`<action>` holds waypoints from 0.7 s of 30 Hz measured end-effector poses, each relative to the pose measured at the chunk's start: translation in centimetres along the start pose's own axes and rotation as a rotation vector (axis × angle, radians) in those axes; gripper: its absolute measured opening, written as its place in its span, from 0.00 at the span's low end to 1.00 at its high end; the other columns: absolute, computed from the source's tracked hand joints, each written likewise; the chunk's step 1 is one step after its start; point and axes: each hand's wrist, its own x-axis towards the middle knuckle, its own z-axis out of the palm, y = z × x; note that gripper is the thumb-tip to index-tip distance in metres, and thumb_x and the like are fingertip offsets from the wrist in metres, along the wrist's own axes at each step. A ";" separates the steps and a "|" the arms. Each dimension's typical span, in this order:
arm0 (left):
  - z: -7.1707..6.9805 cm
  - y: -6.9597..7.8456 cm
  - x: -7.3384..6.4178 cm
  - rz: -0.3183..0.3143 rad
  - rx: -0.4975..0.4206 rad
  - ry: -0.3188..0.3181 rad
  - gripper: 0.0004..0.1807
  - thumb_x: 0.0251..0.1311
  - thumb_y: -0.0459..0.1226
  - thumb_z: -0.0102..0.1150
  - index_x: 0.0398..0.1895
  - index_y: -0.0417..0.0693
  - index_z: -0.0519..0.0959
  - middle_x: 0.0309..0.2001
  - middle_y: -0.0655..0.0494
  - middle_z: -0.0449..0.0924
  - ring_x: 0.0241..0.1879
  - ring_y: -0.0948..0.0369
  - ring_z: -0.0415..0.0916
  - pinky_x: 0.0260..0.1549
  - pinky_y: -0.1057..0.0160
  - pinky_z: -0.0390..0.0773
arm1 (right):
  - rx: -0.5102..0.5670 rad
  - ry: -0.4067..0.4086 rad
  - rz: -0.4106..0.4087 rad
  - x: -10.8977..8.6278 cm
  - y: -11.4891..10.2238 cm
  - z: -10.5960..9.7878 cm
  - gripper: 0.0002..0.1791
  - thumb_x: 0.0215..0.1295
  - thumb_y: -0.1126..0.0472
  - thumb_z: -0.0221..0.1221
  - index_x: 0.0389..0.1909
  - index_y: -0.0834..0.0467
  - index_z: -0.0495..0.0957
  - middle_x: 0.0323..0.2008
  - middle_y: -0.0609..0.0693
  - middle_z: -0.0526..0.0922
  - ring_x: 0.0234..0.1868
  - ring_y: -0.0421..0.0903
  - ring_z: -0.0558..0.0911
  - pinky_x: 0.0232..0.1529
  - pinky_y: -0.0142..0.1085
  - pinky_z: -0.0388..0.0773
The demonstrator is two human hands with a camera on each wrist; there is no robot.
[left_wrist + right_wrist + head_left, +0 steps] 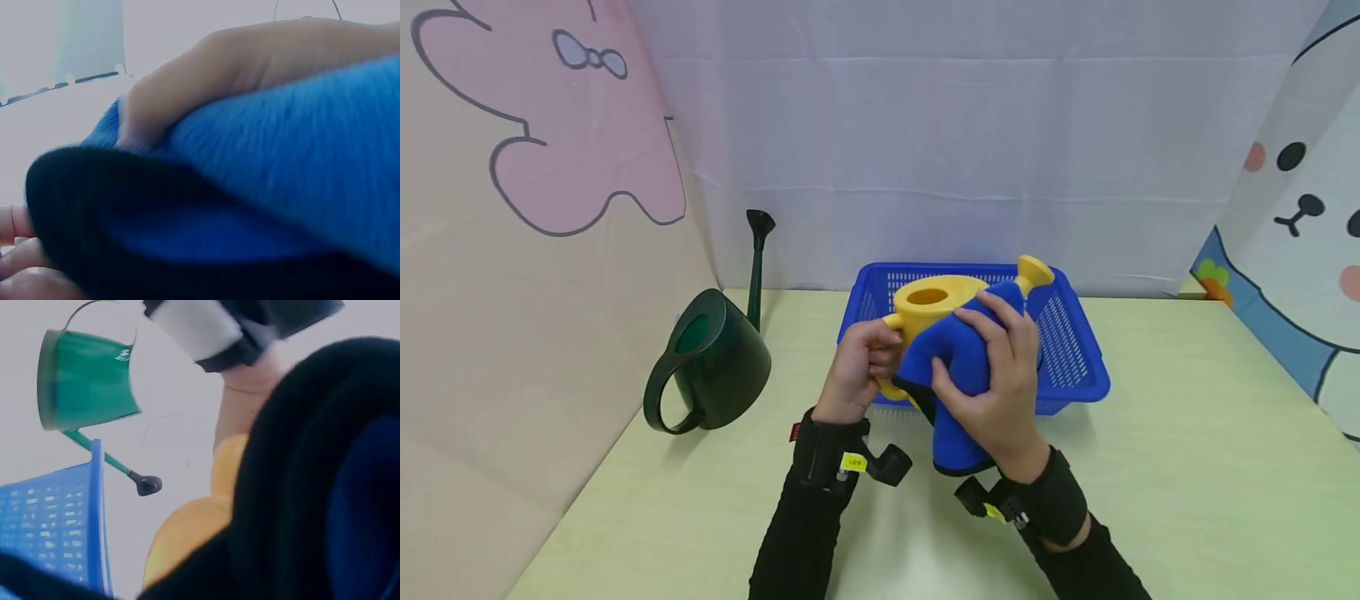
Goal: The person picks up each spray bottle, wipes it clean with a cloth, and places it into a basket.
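My left hand (pixel 871 362) grips the handle of a yellow watering can (pixel 917 312), its fingers curled round it. The can is held up over the near side of a blue plastic basket (pixel 1078 367), its spout rose sticking out at the right. My right hand (pixel 1003 375) holds a blue cloth (pixel 962 433) with black edging against the can's side and spout, hiding much of its body. In the left wrist view the folded cloth (pixel 300 144) fills most of the frame. The right wrist view shows part of the yellow can (pixel 187 531) behind the dark cloth edge.
A dark green watering can (pixel 730 375) stands on the pale table (pixel 1187 467) at the left, its long spout pointing up and back. White cloth (pixel 925 150) hangs behind the table, with printed cartoon figures on the side panels. Each wrist wears a black camera strap.
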 end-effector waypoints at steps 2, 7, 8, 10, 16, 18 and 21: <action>0.2 -0.1 0.0 -0.002 0.004 0.025 0.14 0.52 0.28 0.38 0.13 0.50 0.61 0.09 0.67 0.54 0.08 0.71 0.51 0.10 0.76 0.50 | -0.070 0.005 -0.056 -0.2 -0.5 0.3 0.27 0.58 0.43 0.53 0.47 0.62 0.74 0.54 0.62 0.71 0.57 0.63 0.65 0.60 0.56 0.57; 0.4 -0.5 0.1 -0.007 0.061 0.056 0.14 0.50 0.28 0.39 0.11 0.51 0.60 0.08 0.67 0.53 0.07 0.71 0.49 0.09 0.75 0.51 | -0.218 -0.023 -0.170 -0.7 -1.1 1.0 0.23 0.58 0.48 0.53 0.46 0.62 0.75 0.54 0.61 0.73 0.58 0.65 0.65 0.63 0.57 0.54; 0.4 -0.6 0.1 -0.007 0.068 0.058 0.15 0.50 0.28 0.39 0.11 0.51 0.60 0.08 0.68 0.53 0.07 0.71 0.49 0.09 0.75 0.51 | -0.233 -0.037 -0.182 -0.8 -1.2 1.1 0.23 0.58 0.48 0.53 0.47 0.62 0.75 0.54 0.61 0.74 0.58 0.65 0.65 0.64 0.57 0.53; 0.4 -0.7 0.2 -0.014 0.079 0.059 0.15 0.49 0.28 0.39 0.10 0.52 0.59 0.07 0.68 0.53 0.07 0.71 0.49 0.09 0.74 0.52 | -0.246 -0.057 -0.198 -0.8 -1.3 1.2 0.23 0.59 0.49 0.52 0.47 0.62 0.75 0.54 0.61 0.74 0.59 0.63 0.66 0.65 0.57 0.53; 0.0 -0.4 0.2 -0.047 0.045 0.034 0.13 0.51 0.29 0.38 0.12 0.52 0.62 0.08 0.67 0.54 0.07 0.71 0.50 0.10 0.75 0.52 | -0.193 -0.022 -0.213 -0.5 -1.0 1.1 0.23 0.58 0.49 0.54 0.46 0.63 0.75 0.53 0.61 0.74 0.58 0.63 0.67 0.64 0.56 0.54; -0.1 -0.3 0.2 -0.050 0.021 0.014 0.12 0.51 0.29 0.38 0.14 0.51 0.62 0.09 0.67 0.54 0.07 0.71 0.51 0.10 0.75 0.52 | -0.144 0.002 -0.182 -0.3 -0.9 0.9 0.24 0.57 0.48 0.55 0.45 0.63 0.75 0.53 0.62 0.74 0.58 0.63 0.67 0.63 0.56 0.54; -0.3 0.0 0.1 -0.052 -0.012 -0.021 0.11 0.52 0.28 0.37 0.16 0.50 0.61 0.09 0.67 0.55 0.08 0.71 0.52 0.10 0.76 0.52 | -0.050 0.016 -0.093 -0.1 -0.5 0.5 0.27 0.57 0.45 0.55 0.46 0.63 0.75 0.54 0.62 0.73 0.57 0.62 0.68 0.62 0.55 0.55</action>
